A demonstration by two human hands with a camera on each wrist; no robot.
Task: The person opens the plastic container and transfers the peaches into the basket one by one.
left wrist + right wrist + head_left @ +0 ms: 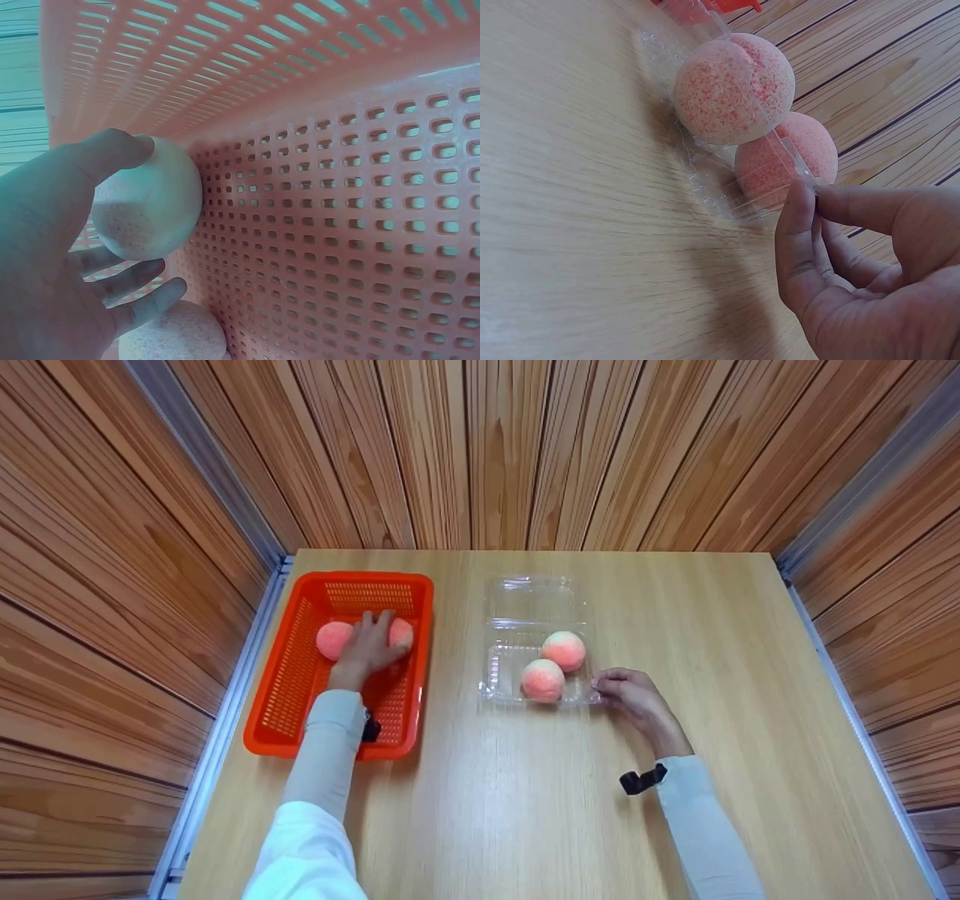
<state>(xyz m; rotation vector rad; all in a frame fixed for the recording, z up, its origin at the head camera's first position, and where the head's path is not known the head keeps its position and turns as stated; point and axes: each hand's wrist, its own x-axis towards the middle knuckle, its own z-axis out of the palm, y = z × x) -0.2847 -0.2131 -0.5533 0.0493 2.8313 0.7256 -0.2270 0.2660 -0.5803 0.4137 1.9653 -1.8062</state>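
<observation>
Gripping a peach (401,636) between thumb and curled fingers, left hand (365,649) is inside the orange plastic basket (425,675), second peach (332,640) just beside its finger side. Right hand (637,695) pinches near right corner of open clear clamshell (505,666); two more peaches (543,681) inside, left of pinch.

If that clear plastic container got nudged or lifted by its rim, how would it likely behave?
The clear container looks thin-walled, so it would probably flex and weigh little. The right hand pinches its rim at one side, so lifting there would likely tilt it. The two round peaches inside might then roll.
</observation>
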